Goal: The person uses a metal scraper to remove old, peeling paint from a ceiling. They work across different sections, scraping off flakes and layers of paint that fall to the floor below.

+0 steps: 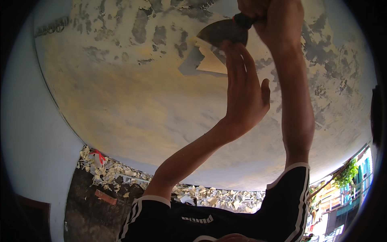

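Observation:
My right hand (pixel 272 21) grips the black and red handle of a putty knife (pixel 225 31) at the top of the view. Its broad blade lies by the edge of a loose, cream-coloured flake of paint (pixel 211 62) on the wall (pixel 145 99). Fingers stretched and thumb apart, my left hand (pixel 245 84) reaches up to the blade's lower edge. Its fingertips overlap the blade; whether they press on it or on the wall cannot be told. Bare grey patches show left of the flake and across the wall's upper part.
Peeled paint flakes (pixel 211 196) are heaped along the foot of the wall. A reddish brick-like block (pixel 105 197) lies on the dark floor (pixel 87 214), and a red strip (pixel 98 155) sits among the flakes. A pale side wall (pixel 33 121) meets this one at left. Daylight and greenery (pixel 346 174) show at right.

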The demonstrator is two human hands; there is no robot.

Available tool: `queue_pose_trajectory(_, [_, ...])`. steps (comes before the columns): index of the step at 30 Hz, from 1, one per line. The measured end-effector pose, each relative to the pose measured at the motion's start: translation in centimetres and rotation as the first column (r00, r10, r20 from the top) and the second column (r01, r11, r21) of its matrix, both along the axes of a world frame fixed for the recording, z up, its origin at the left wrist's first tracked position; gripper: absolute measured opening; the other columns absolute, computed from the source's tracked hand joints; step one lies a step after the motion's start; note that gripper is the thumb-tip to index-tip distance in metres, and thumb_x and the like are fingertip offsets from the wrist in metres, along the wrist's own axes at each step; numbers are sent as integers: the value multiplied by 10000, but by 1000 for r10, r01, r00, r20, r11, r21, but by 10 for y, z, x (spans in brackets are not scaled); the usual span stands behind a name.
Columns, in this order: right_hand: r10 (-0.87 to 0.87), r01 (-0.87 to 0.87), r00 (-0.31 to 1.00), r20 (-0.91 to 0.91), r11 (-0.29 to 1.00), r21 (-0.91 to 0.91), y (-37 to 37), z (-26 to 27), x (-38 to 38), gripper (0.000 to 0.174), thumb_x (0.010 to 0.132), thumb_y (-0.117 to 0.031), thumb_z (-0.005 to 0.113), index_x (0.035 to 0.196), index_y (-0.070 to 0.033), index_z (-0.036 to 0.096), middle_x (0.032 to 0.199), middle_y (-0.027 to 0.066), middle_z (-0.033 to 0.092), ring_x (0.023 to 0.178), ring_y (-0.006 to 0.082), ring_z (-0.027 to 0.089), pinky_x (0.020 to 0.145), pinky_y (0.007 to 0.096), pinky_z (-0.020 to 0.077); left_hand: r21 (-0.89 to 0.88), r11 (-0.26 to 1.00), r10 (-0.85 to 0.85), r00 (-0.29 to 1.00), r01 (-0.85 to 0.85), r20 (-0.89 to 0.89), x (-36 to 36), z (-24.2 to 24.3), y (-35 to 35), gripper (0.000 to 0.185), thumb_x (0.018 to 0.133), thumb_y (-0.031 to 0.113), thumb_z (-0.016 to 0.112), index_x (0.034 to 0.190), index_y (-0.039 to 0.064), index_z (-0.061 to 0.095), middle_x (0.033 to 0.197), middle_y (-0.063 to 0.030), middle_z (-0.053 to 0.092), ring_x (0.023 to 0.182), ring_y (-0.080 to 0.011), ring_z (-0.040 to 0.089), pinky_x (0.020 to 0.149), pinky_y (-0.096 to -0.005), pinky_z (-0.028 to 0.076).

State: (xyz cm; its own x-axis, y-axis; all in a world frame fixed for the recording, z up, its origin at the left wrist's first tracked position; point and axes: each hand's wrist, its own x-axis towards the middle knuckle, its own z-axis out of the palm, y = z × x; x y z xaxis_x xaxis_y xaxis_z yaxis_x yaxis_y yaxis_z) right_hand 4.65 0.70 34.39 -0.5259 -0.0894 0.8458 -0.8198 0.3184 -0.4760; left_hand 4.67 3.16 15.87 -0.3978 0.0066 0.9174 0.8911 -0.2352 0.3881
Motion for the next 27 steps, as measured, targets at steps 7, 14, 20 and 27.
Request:
queue_pose_trajectory(7, [-53, 52, 999, 2, 986, 157, -18, -6, -22, 493, 1031, -317, 637, 636, -162, 385, 513, -45, 346, 414, 67, 255, 399, 296, 219, 0, 997, 72, 997, -72, -2, -4, -5, -13, 929, 898, 21, 644, 1531, -220, 8, 1563, -518, -19, 1504, -644, -2, 1227, -682, 112])
queue_pose_trajectory(14, [-104, 105, 994, -13, 983, 148, -25, 4, -40, 458, 1035, -261, 598, 644, -164, 379, 522, -49, 344, 425, 69, 248, 406, 303, 221, 54, 997, 51, 999, -52, 10, -9, 4, -19, 887, 892, 1, 625, 1510, -251, 42, 1545, -538, -3, 1501, -647, -24, 1237, -673, 72])
queue_pose_trajectory(20, [-165, 143, 980, 112, 974, 175, -25, -35, -62, 415, 1043, -227, 590, 668, -159, 427, 540, -54, 367, 441, 58, 263, 401, 301, 240, -141, 975, 184, 977, -169, 104, -6, -18, -14, 887, 926, 7, 600, 1546, -195, -1, 1552, -523, 16, 1497, -649, 3, 1224, -686, 114])
queue_pose_trajectory(27, [-95, 93, 995, -2, 967, 238, -38, -20, -45, 452, 1029, -231, 605, 638, -172, 386, 519, -54, 344, 416, 62, 252, 397, 293, 215, -1, 990, 144, 989, -144, 24, -18, -13, -22, 878, 868, -35, 583, 1539, -219, 47, 1559, -514, 47, 1515, -622, 52, 1242, -665, 117])
